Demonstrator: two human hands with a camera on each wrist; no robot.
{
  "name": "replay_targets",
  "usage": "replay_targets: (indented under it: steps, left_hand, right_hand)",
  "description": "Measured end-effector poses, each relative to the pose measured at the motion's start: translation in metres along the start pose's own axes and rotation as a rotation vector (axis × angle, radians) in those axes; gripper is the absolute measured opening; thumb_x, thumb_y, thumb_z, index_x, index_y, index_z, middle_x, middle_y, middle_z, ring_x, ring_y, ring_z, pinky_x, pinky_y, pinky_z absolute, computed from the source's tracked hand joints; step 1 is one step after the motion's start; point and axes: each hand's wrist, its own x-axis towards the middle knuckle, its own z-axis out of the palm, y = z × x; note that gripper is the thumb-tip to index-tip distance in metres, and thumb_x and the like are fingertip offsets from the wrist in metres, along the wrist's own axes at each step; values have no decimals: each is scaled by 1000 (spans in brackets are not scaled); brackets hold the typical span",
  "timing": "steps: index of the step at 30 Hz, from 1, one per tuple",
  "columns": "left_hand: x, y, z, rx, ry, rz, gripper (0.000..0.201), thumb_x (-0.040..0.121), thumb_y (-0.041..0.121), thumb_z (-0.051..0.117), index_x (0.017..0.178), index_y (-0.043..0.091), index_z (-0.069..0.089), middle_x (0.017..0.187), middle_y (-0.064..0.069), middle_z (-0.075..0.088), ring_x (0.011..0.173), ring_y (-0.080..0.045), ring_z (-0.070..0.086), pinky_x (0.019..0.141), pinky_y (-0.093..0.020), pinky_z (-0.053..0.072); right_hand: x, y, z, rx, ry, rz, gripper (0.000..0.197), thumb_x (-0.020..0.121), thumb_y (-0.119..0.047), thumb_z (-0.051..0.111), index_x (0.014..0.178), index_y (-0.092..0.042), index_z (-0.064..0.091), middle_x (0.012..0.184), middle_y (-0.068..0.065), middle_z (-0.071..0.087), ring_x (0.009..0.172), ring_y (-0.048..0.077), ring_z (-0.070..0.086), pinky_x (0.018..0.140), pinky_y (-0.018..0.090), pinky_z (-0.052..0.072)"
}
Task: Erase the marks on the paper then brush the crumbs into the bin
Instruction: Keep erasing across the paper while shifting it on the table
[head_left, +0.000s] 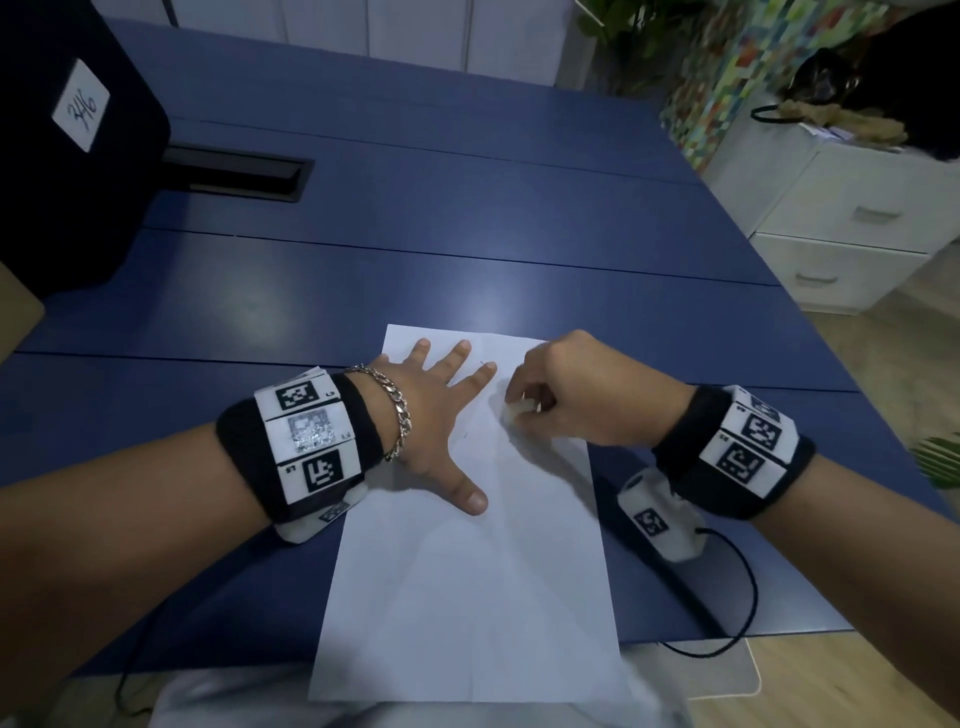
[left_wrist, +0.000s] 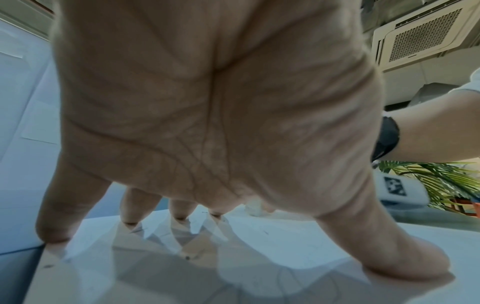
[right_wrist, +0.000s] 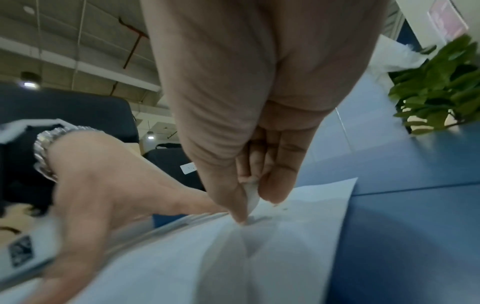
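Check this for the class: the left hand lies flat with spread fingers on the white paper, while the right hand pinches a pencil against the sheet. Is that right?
Not quite. The right hand pinches a small white eraser, not a pencil, as the right wrist view shows. The rest holds: the left hand lies flat with spread fingers on the white paper.

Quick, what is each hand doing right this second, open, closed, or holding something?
Left hand: open, fingers spread flat, pressing down on the paper.
Right hand: closed, fingertips pinching a small white eraser against the paper.
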Motion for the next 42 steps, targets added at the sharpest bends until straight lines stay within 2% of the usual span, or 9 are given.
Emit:
replay_targets:
  steps: [3, 9, 14, 18, 22, 29, 33, 37, 42]
  left_hand:
    - [0, 1, -2, -2, -10, -2, 154, 48, 103, 62, 153, 46, -36, 166, 10, -38, 159, -35, -20, 124, -66, 18]
    - [-2, 2, -4, -5, -25, -1, 156, 48, 103, 63, 152, 45, -38, 166, 9, -38, 159, -36, -19, 123, -66, 21]
    - [-2, 1, -3, -14, -8, -6, 160, 48, 102, 64, 154, 39, -38, 166, 11, -38, 160, -34, -17, 124, -66, 18]
    - [-3, 2, -4, -2, 0, -8, 160, 49, 102, 63, 155, 37, -37, 167, 11, -36, 160, -35, -15, 122, -69, 17]
    - [-4, 2, -4, 2, -2, -5, 159, 50, 102, 63, 155, 38, -37, 168, 10, -35, 160, -35, -14, 121, -71, 16]
    - [-5, 1, -5, -14, 4, -8, 161, 50, 103, 63, 154, 35, -39, 168, 12, -34, 161, -34, -14, 121, -74, 3]
    - [-5, -1, -3, -13, 21, -14, 165, 47, 106, 59, 154, 28, -40, 169, 15, -30, 161, -31, -12, 122, -73, 1]
    - [-5, -3, -2, 4, 19, -18, 166, 43, 109, 52, 154, 27, -40, 169, 18, -28, 161, -28, -13, 121, -74, -1]
    - [-5, -2, -2, 15, 11, -18, 163, 45, 109, 52, 155, 28, -39, 168, 18, -31, 161, -28, -14, 122, -73, -1]
  right_hand:
    - [-4, -4, -4, 56, -111, -58, 17, 88, -30, 75, 103, -29, 81, 89, -14, 71, 74, 1, 61, 67, 10, 45]
    - [4, 10, -5, -54, 82, 20, 21, 89, -24, 68, 106, -22, 79, 88, -8, 67, 75, 9, 57, 75, 33, 57]
    - [-6, -4, -1, 18, -44, -62, 16, 89, -30, 70, 101, -27, 80, 89, -11, 69, 74, 6, 60, 69, 23, 52]
    - [1, 6, -2, -41, 64, 13, 20, 89, -23, 66, 103, -21, 78, 90, -7, 69, 77, 11, 61, 75, 35, 57]
    - [-6, -16, 8, 12, -56, -112, 13, 85, -26, 67, 93, -22, 77, 83, -9, 65, 71, 7, 56, 66, 17, 46]
    - [9, -2, 2, -43, 77, -20, 18, 88, -25, 66, 101, -20, 78, 86, -6, 69, 77, 16, 63, 72, 31, 54]
    - [7, -21, 12, -3, 5, -115, 11, 88, -30, 69, 87, -20, 75, 79, -6, 67, 70, 13, 60, 68, 30, 51]
    - [16, -10, 7, -29, 83, -15, 19, 89, -30, 68, 102, -21, 78, 87, -6, 71, 77, 13, 60, 75, 34, 55]
    - [7, -29, 18, 25, 5, -138, 9, 88, -25, 69, 92, -20, 75, 78, -11, 61, 71, 9, 53, 68, 24, 44]
